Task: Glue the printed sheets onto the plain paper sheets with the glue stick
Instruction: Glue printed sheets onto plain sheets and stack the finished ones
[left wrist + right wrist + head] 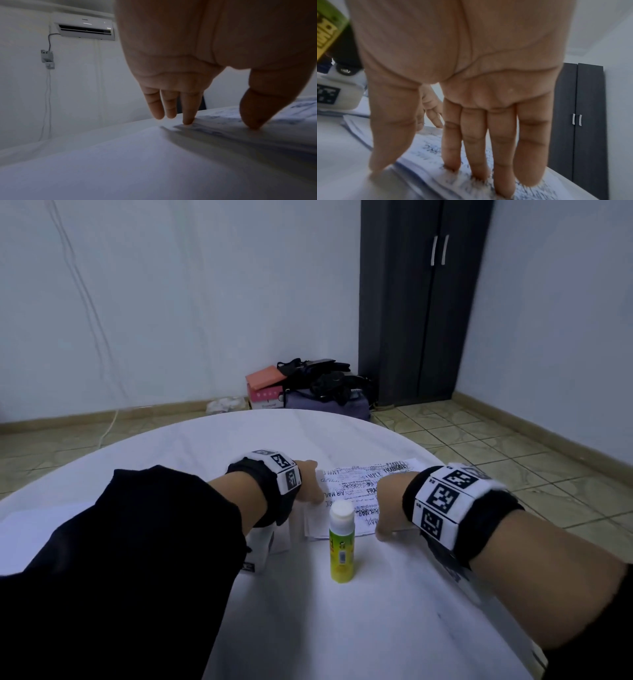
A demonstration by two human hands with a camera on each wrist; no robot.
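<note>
A printed sheet (356,484) with black text lies on top of plain white sheets (317,525) in the middle of the white round table (205,446). My left hand (308,484) presses straight fingers (188,108) and thumb on the sheet's left edge (214,128). My right hand (390,508) lies flat with straight fingers (476,142) pressing the printed sheet (436,151); its thumb touches the near edge. An uncapped yellow-green glue stick (340,542) stands upright between the two hands, just in front of the paper; it also shows at the top left as glue stick (329,31).
A small white box (263,546) sits under my left forearm. Beyond the table, boxes and dark bags (308,388) lie on the tiled floor by a dark cabinet (421,302). An air conditioner (85,30) hangs on the wall.
</note>
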